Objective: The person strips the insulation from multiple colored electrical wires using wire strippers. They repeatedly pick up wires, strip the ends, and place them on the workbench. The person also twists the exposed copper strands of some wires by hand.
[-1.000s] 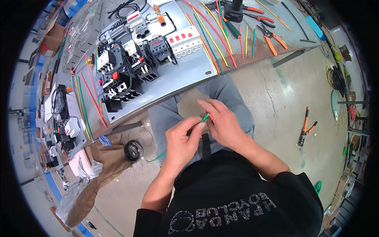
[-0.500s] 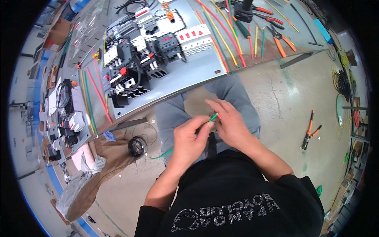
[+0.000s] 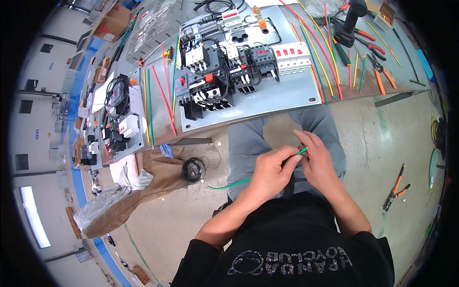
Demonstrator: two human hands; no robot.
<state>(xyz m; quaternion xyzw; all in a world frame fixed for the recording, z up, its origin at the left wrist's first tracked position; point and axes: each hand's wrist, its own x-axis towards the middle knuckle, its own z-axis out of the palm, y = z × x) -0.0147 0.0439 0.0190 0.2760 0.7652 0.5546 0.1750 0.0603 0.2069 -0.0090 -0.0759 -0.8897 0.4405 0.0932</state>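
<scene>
Over my lap my two hands meet. Between thumb and forefinger my left hand (image 3: 271, 173) pinches a green wire (image 3: 302, 151), its end pointing at the right hand. The wire's tail (image 3: 229, 185) comes out below the left hand, over my thigh. My right hand (image 3: 317, 165) is closed around the wire's end, with its forefinger stretched out. A small red piece shows at its fingers, with something metallic beside it; their kind is too small to tell. Beyond the hands, a metal mounting plate (image 3: 282, 97) carries contactors (image 3: 264, 61), breakers (image 3: 292, 53) and terminal blocks.
Red, yellow and green wires lie beside the plate on the table, with wire strippers (image 3: 381, 76), pliers and a screwdriver (image 3: 341, 54). A black power tool (image 3: 351, 24) stands there. An orange-handled crimper (image 3: 396, 189) and a black wire coil (image 3: 193, 170) are on the floor. Another person's leg (image 3: 160, 184) reaches in at left.
The whole view has swung left, so everything sits farther right in the picture. Both hands keep nearly the same hold on the green wire.
</scene>
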